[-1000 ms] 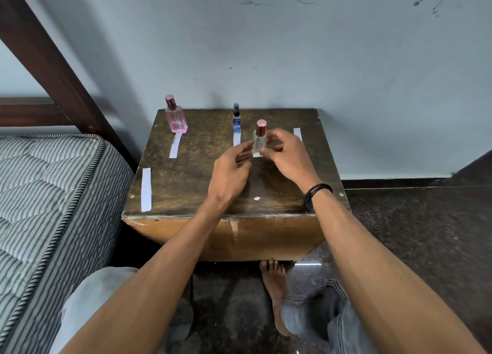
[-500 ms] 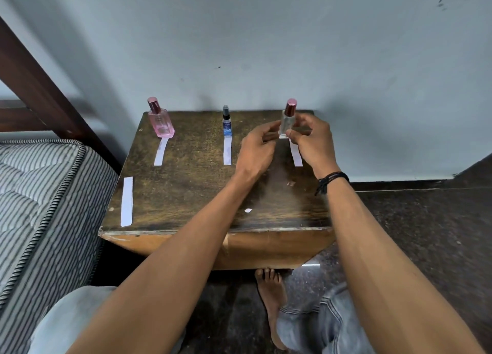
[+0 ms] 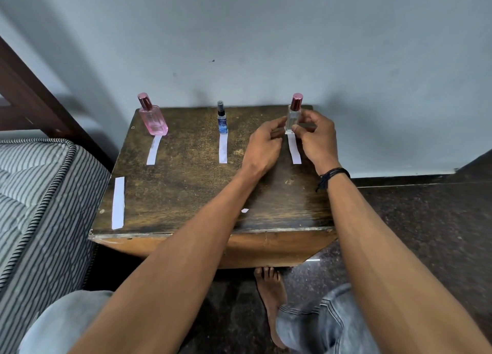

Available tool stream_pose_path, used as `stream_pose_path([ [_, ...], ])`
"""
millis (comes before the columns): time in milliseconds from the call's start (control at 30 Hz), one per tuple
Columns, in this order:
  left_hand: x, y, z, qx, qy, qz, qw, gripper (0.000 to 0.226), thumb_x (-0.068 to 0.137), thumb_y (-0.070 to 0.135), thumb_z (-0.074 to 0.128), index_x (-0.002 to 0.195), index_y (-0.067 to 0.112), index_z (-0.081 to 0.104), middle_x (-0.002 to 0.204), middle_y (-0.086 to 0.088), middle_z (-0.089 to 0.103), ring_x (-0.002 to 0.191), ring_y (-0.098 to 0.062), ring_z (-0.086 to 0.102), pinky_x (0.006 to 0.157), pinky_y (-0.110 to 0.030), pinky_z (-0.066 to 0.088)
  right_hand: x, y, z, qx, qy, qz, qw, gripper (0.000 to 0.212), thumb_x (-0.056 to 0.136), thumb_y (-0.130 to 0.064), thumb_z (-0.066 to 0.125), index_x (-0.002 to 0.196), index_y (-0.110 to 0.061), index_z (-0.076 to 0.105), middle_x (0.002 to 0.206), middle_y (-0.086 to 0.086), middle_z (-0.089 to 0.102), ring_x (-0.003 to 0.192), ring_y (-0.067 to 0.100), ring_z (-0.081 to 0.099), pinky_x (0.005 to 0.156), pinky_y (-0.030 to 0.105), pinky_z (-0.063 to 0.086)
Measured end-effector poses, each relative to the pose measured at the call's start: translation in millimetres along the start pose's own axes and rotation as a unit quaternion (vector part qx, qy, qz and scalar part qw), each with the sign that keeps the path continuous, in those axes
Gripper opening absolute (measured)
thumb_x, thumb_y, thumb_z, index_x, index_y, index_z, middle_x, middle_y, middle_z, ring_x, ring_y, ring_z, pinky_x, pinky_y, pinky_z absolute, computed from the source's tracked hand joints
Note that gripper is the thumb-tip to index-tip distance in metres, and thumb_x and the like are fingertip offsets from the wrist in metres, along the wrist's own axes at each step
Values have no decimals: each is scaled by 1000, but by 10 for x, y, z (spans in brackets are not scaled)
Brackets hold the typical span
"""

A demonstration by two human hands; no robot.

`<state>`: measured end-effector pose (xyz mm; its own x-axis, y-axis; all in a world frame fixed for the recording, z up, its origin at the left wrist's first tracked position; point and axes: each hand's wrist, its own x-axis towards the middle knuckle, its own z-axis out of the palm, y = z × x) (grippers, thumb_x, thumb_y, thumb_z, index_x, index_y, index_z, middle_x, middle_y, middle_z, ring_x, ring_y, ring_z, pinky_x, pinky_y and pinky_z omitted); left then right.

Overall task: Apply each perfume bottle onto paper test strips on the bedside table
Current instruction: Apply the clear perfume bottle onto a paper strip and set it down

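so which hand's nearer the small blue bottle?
Left. The left hand sits just right of the blue bottle; the right hand is farther right, beyond the clear bottle both hands hold.

I see the dark, worn wooden bedside table (image 3: 186,194) mostly bare across its middle and front, so a hand passes freely there. Along the back edge stand three obstacles, well apart: a pink glass bottle (image 3: 153,119), a small blue spray bottle (image 3: 222,120), and a clear slim bottle with a red cap (image 3: 292,116), boxed in by my left hand (image 3: 263,146) and right hand (image 3: 316,140). The grey wall (image 3: 266,47) seems to sit just behind them. Wide gaps lie between bottles. Flat white paper strips (image 3: 223,148) hinder nothing. The striped mattress (image 3: 40,194) blocks the left side.
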<state>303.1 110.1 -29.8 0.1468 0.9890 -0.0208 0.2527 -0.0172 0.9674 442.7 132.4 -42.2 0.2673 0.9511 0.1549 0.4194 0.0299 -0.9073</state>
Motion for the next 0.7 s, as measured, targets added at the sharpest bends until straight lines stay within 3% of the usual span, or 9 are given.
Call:
stream_pose_path([
  [367, -26, 40, -17, 19, -18, 9, 1000, 61, 87, -10, 45, 142, 13, 54, 138, -6, 62, 128, -14, 58, 113, -36, 43, 1, 46, 17, -3, -8, 3, 1000, 33, 92, -9, 71, 122, -24, 72, 111, -7, 72, 100, 7, 64, 79, 15, 45],
  [700, 8, -40, -6, 24, -2, 8, 1000, 61, 84, -10, 44, 140, 11, 56, 138, -6, 62, 126, -14, 60, 113, -39, 45, -20, 40, -14, -10, -19, 10, 1000, 43, 93, -8, 71, 132, -25, 67, 113, -10, 69, 104, 8, 63, 81, 11, 42],
])
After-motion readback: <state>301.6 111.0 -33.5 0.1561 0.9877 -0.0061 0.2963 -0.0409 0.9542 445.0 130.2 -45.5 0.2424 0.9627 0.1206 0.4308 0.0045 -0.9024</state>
